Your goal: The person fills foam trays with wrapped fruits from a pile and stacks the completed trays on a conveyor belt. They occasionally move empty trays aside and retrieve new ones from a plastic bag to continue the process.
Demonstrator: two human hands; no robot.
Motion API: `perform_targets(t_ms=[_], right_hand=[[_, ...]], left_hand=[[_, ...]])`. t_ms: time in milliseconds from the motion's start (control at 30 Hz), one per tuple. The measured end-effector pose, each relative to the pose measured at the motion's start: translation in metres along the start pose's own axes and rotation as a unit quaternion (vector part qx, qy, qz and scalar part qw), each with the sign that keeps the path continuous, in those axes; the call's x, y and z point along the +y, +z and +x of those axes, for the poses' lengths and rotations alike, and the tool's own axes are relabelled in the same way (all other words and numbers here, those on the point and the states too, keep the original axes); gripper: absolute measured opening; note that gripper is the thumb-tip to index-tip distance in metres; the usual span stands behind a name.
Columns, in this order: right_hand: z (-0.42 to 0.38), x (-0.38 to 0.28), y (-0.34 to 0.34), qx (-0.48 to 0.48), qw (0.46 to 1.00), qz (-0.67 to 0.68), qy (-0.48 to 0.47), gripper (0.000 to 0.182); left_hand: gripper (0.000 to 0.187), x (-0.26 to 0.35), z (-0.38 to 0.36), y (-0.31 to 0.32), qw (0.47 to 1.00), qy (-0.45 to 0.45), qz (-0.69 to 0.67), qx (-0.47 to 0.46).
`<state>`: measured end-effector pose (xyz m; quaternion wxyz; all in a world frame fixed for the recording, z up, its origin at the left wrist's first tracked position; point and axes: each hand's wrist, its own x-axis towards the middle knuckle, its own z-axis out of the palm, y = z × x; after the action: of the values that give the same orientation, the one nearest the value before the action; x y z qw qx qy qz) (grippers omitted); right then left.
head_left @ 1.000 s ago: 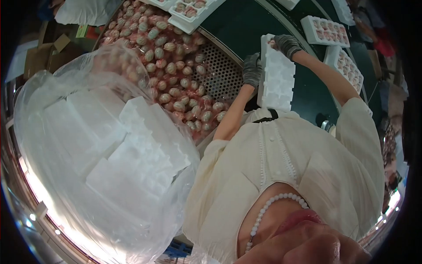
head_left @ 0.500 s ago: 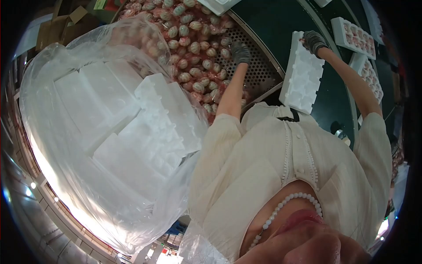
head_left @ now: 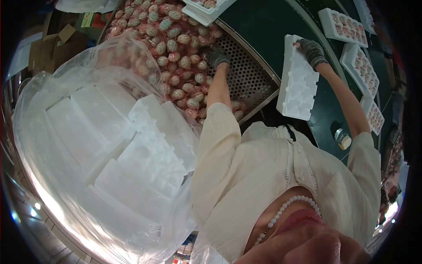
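My left hand (head_left: 218,57), in a grey glove, reaches into the edge of a heap of striped, film-wrapped balls (head_left: 187,61). Its fingers are blurred and partly hidden among them. On the right, my gloved right hand (head_left: 312,53) is over the far end of a white foam tray (head_left: 299,86) with moulded hollows. Its fingers are closed around a small pinkish wrapped ball (head_left: 297,44) in the end hollow, mostly covered by the glove. The other visible hollows hold no balls. The tray lies on the dark green surface (head_left: 259,26).
A perforated metal plate (head_left: 250,72) lies beside the heap. To the left, a big clear plastic bag (head_left: 57,176) holds stacked white foam trays (head_left: 92,119). Several filled trays (head_left: 345,27) line the right. A small jar (head_left: 343,139) stands near my right forearm. Cardboard boxes (head_left: 52,48) are at upper left.
The view has shifted a little. My left hand has moved left, closer into the balls. My right hand stays at the tray's far end. The jar shows more fully now.
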<state>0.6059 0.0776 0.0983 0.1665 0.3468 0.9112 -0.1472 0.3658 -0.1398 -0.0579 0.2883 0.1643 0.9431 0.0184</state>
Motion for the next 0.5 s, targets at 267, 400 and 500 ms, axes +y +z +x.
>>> perform_targets(t_ms=[267, 400, 500], right_hand=[[-0.018, -0.003, -0.008, 0.058, 0.997, 0.05, 0.012, 0.028], [-0.024, 0.006, 0.007, 0.127, 0.984, 0.127, 0.004, 0.029], [-0.053, 0.0, -0.002, 0.132, 0.936, 0.323, 0.046, 0.028]], left_hand=[[0.044, -0.005, -0.035, 0.04, 0.936, 0.002, -0.343, 0.08], [0.017, -0.041, -0.044, 0.055, 0.795, 0.139, -0.59, 0.026], [0.022, -0.035, -0.085, 0.025, 0.824, 0.093, -0.559, 0.003]])
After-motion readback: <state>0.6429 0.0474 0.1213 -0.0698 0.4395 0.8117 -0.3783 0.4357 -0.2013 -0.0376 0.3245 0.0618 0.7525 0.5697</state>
